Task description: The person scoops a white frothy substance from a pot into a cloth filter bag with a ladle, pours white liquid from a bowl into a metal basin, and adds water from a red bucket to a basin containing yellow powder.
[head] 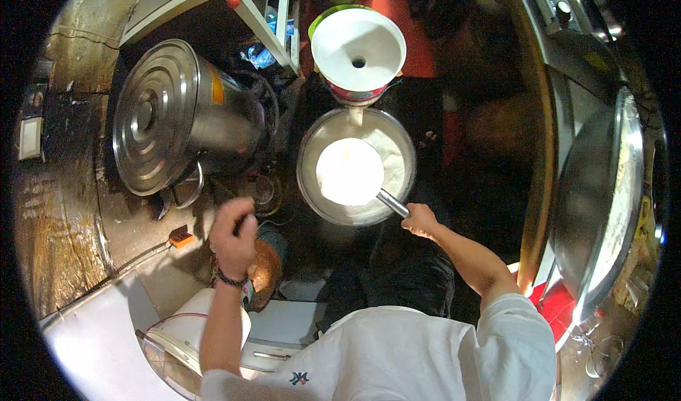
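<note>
My right hand (pixel 422 221) grips the metal handle of a dipper (pixel 392 203). The dipper's round bowl is so brightly lit that I cannot make out what is in it. It hangs over a wide steel basin (pixel 307 191) with a pale, whitish substance (pixel 395 155) inside. Beyond the basin stands a machine with a white funnel-shaped hopper (pixel 332 55), a dark hole at its centre. The hopper's short spout (pixel 356 115) reaches over the basin's far rim. My left hand (pixel 234 241) is raised at the left, holding nothing, its fingers loosely curled and apart from the thumb.
A large lidded steel pot (pixel 154 116) stands at the left, near a white metal frame (pixel 260 23). An orange box (pixel 181 239) with a cable lies on the floor. At the right is a big wok-like pan (pixel 590 198) with pale contents. A white bucket (pixel 183 321) sits by my left forearm.
</note>
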